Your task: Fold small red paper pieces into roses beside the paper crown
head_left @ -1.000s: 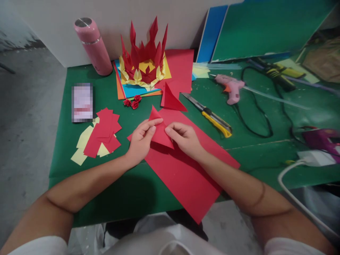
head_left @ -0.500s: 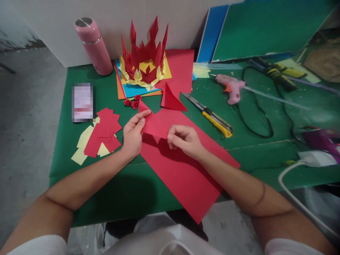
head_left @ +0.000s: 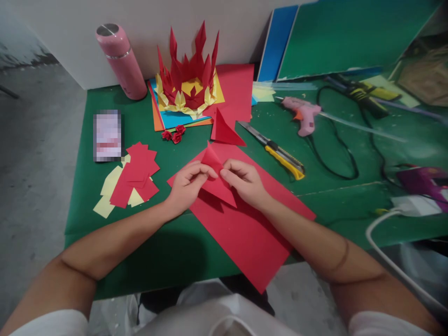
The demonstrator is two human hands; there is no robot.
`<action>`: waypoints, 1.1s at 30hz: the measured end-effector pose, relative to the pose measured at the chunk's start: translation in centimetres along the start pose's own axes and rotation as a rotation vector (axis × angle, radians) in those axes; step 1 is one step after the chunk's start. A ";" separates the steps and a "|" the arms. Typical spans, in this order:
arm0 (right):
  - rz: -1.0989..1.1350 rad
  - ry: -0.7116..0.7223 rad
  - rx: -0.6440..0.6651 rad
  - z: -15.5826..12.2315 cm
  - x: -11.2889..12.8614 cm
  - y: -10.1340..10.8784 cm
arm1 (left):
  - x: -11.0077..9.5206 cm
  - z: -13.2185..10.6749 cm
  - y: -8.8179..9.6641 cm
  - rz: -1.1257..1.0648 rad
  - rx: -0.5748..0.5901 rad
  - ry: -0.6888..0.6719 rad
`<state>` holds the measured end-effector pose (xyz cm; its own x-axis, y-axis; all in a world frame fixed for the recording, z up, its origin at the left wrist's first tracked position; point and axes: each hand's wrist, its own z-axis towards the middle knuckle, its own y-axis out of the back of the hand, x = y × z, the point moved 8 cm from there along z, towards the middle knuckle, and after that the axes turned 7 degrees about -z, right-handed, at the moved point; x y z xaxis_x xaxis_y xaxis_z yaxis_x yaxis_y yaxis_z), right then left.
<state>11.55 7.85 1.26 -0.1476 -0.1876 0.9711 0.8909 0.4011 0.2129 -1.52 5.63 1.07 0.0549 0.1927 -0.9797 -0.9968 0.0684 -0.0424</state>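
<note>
A small folded piece of red paper (head_left: 220, 190) is held up between my two hands, its pointed tip upward and another corner toward me. My left hand (head_left: 191, 184) pinches its left side with thumb and fingers. On the right edge, my right hand (head_left: 245, 179) closes thumb and fingertips on the same piece. Under both hands lies a large red sheet (head_left: 259, 238), reaching past the table's front edge. Just beyond stands another folded red triangle (head_left: 226, 129). Small red paper roses (head_left: 177, 134) sit to its left.
A red and yellow paper crown (head_left: 189, 88) stands on coloured sheets at the back. Left are a pink flask (head_left: 122, 65), a blurred-out phone-like object (head_left: 107, 135) and cut papers (head_left: 138, 170). Right lie a yellow utility knife (head_left: 276, 154), pink glue gun (head_left: 303, 114) and cables.
My left hand has moved right, closer to my right hand. The small red paper has turned, its tip now between the hands instead of at the far left.
</note>
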 end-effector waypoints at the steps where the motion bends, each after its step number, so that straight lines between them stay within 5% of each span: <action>1: 0.007 -0.001 -0.013 0.0 -0.1 0.1 | 0.0 0.0 0.1 -0.022 -0.031 -0.002; 10: 0.080 -0.066 -0.071 -0.3 -1.2 -0.2 | 0.3 -1.5 1.2 -0.096 -0.302 0.020; 15: 0.063 -0.132 -0.018 -0.3 -1.9 -0.8 | 0.0 -1.4 0.7 0.090 -0.195 0.022; 20: 0.053 -0.163 0.002 -0.3 -2.0 -1.0 | 0.5 -1.1 -0.3 0.055 -0.097 -0.034; 27: 0.062 -0.127 -0.086 -0.5 -1.6 -0.1 | 1.0 -0.6 -0.9 -0.212 -0.047 0.051; 33: 0.117 -0.104 -0.275 -0.4 -1.7 1.7 | 1.3 -0.9 -1.5 -0.199 0.037 0.192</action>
<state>13.51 8.48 -0.07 -0.0679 -0.0564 0.9961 0.9850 0.1548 0.0759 0.02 4.89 -0.28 0.2342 -0.0167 -0.9720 -0.9644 0.1227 -0.2345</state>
